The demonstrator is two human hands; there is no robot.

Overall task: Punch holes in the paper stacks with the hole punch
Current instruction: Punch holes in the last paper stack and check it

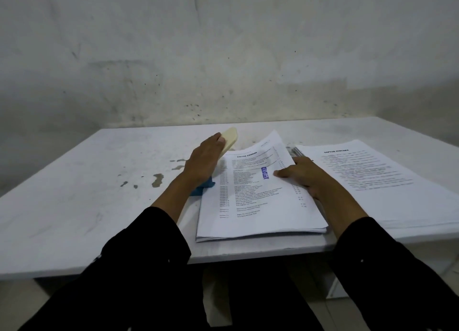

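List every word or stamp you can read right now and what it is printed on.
"DAFTAR GAMBAR": heading on the top sheet of the centre paper stack.
"APPROVED": blue stamp on the same sheet, running sideways.
"DAFTAR PUSTAKA": heading on the right paper stack.
Body lines and page numbers on both sheets: too small to read.
Hole punch: no text visible.

Left hand [206, 160] pressed hole punch [229, 139] lever, left of paper stack [258, 201]; right hand [301, 175] gripped stack's right edge.

The left hand [202, 160] hides most of the hole punch [229, 139]; page text is too small to read.
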